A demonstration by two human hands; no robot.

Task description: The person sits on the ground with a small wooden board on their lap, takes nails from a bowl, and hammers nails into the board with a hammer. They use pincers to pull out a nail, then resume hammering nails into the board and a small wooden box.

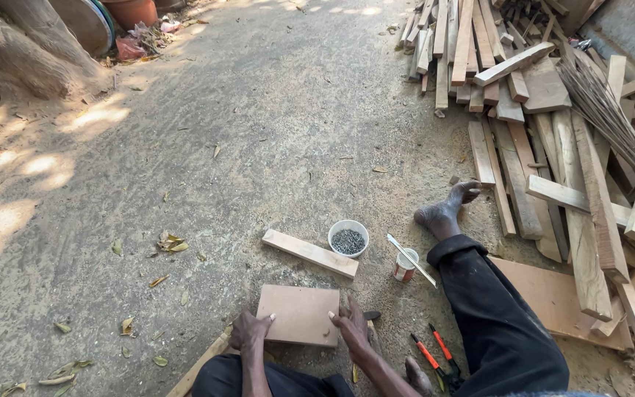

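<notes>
On gritty concrete ground (259,147), left hand (249,331) and right hand (350,326) grip one flat square board (299,315); one white bowl (348,237) holds small nails.

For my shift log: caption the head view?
Both hands, left hand and right hand, grip a square board on sandy ground.

The sandy concrete ground (273,125) carried a flat brown board (299,315), a short wooden plank (310,253), a white bowl of nails (348,238), a small can (405,265) with a stick across it, red-handled pliers (435,355), scattered dry leaves (170,242) and a lumber pile (553,147).
</notes>
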